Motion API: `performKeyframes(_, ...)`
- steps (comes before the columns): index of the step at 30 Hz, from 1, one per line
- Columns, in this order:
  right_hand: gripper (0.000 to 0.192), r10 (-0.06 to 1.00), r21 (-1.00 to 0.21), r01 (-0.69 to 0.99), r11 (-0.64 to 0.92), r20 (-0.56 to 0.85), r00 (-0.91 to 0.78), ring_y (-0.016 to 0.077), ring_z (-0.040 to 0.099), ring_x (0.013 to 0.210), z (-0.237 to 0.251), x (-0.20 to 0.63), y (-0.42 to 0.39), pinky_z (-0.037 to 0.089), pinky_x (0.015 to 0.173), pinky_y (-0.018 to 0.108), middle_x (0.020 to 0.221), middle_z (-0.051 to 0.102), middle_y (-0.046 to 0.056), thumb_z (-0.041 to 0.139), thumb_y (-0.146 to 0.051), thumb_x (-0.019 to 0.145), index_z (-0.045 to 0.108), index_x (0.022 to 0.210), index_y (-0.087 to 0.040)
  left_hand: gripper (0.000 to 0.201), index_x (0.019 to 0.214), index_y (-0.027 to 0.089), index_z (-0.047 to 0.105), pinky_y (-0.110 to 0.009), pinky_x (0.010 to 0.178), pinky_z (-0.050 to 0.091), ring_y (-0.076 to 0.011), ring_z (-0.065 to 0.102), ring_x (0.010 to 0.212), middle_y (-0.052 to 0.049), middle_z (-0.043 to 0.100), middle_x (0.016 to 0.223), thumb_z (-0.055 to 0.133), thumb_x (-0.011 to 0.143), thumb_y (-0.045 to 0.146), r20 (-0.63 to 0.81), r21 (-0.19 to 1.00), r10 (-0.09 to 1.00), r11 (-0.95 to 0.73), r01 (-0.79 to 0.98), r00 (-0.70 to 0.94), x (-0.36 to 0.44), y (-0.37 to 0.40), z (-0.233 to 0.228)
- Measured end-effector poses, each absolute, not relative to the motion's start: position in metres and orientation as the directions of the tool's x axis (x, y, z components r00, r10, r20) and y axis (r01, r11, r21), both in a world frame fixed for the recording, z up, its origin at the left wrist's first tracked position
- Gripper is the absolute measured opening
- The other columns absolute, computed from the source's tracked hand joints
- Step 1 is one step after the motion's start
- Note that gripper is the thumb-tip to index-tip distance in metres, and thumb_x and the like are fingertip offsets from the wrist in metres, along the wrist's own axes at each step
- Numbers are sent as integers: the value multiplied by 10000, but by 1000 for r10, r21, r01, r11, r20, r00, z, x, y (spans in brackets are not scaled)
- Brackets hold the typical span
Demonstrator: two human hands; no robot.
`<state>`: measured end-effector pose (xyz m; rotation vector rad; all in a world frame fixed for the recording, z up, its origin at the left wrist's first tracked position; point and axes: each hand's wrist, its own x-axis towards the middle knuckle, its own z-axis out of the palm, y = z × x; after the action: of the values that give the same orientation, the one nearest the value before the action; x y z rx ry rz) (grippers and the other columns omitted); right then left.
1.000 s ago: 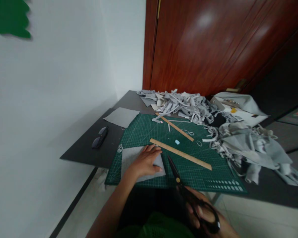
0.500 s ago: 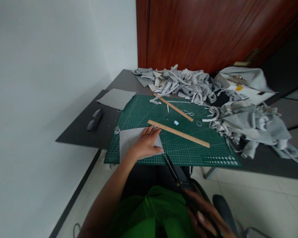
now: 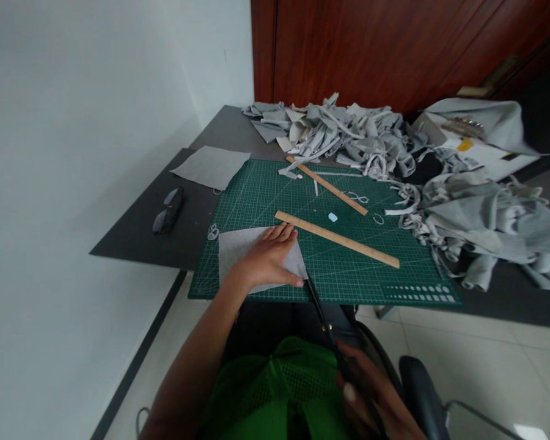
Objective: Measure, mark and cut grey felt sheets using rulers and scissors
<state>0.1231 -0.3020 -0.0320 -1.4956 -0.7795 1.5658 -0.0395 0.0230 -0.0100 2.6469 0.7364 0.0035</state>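
My left hand [image 3: 269,258] lies flat with fingers stretched over a grey piece of fabric [image 3: 233,247], pressing it on the green cutting mat [image 3: 256,195]. My right hand [image 3: 366,388] is wrapped round the handles of long black scissors [image 3: 321,311]. The blades look closed, and their tips touch the fabric's near right corner, close to my left thumb. Just beyond my left fingertips a wooden ruler [image 3: 339,238] lies slanted on the mat. The scissors' handles are partly covered by my right fingers.
Behind lies a second wooden ruler [image 3: 330,186]. Heaps of grey fabric scraps [image 3: 330,131] fill the back, with more scraps [image 3: 495,208] at the right beside a white box [image 3: 458,137]. Glasses [image 3: 168,211] and another grey fabric sheet [image 3: 211,166] lie left. A small light-blue piece [image 3: 332,217] rests mid-mat.
The scissors' blades, apart before, have come together, with their tips now at the fabric's corner. My left hand stays on the fabric. The view has shifted slightly.
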Motion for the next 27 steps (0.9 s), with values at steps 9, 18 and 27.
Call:
performKeyframes(9, 697, 835, -822, -229, -522, -547, 62, 330, 704, 1208, -17, 106, -279, 555, 1042, 458, 1335, 725, 131, 736, -615, 867, 582, 1484, -330, 1249, 1642, 59, 107, -428, 1306, 53, -346, 39, 1624, -232, 43, 1737, 662, 764, 752, -160, 326, 498, -788, 522, 852, -37, 22, -4)
performKeyframes(18, 730, 816, -814, -276, -511, -560, 140, 348, 712, 1185, -14, 95, -278, 588, 957, 462, 1215, 767, 133, 767, -650, 821, 586, 1450, -327, 1269, 1647, 79, 58, -443, 1301, 43, -351, 44, 1624, -238, 57, 1735, 661, 763, 760, -76, 357, 475, -808, 469, 877, -39, 25, -16)
performKeyframes(27, 679, 813, -810, -224, -543, -573, 103, 331, 683, 1258, -11, 99, -281, 571, 1025, 462, 1328, 737, 127, 731, -597, 885, 560, 1493, -349, 1251, 1641, 46, 96, -445, 1305, 57, -349, 36, 1624, -243, 58, 1733, 643, 771, 758, -104, 363, 481, -796, 484, 870, -38, 21, -7)
